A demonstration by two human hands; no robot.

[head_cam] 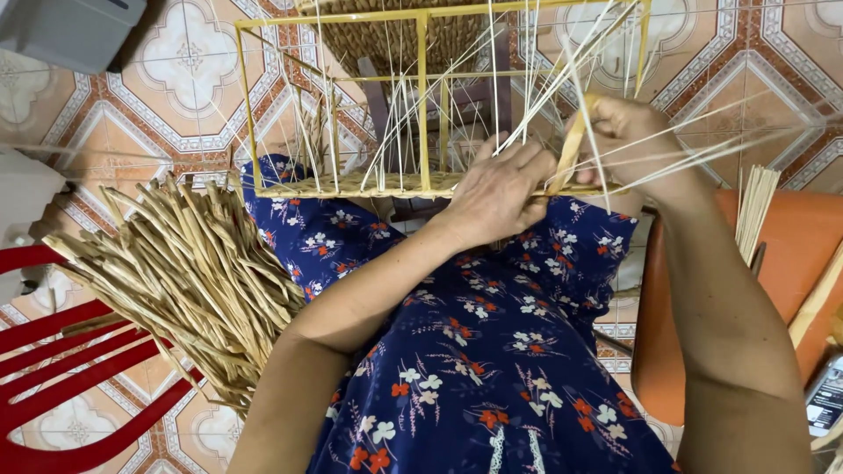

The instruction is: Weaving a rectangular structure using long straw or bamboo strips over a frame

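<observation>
A yellow wire basket frame [421,96] rests on my knees, with thin pale reeds standing up through it and a woven straw band along its near edge [351,184]. My left hand [500,189] presses on that woven edge at the frame's right part, fingers curled over the weave. My right hand [628,140] is at the frame's right corner, gripping a flat tan straw strand [569,151] that runs down to the weave. Several thin reeds fan out past my right hand.
A thick bundle of dried straw strands [189,281] lies on a red plastic chair [79,369] at my left. An orange stool [790,263] with a small bunch of thin reeds [757,206] stands at right. Patterned floor tiles [184,61] lie below.
</observation>
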